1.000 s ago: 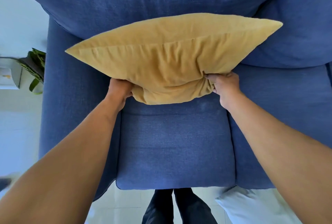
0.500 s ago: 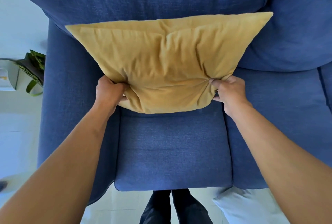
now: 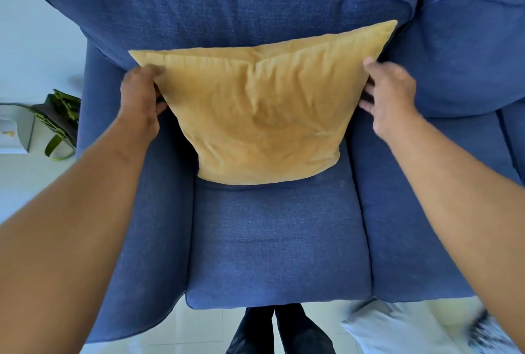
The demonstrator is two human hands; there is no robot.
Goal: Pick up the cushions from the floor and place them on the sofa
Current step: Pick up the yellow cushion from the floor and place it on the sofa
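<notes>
A mustard-yellow cushion [image 3: 261,115] stands on the seat of the blue sofa [image 3: 278,240], leaning back against the backrest. My left hand [image 3: 139,98] holds its upper left corner, thumb on the front and fingers behind. At the upper right edge my right hand [image 3: 389,92] touches the cushion, thumb on top and fingers spread along the side. A white cushion [image 3: 397,331] lies on the floor at the sofa's front right corner, partly cut off by the frame.
A green and dark bag [image 3: 59,118] and a white side table [image 3: 14,129] stand left of the sofa's armrest. My legs in dark trousers [image 3: 278,331] are against the front of the seat. Pale tiled floor shows below.
The yellow cushion has gone from held in the air by its lower edge to resting upright on the seat. Both hands have shifted up to its upper sides.
</notes>
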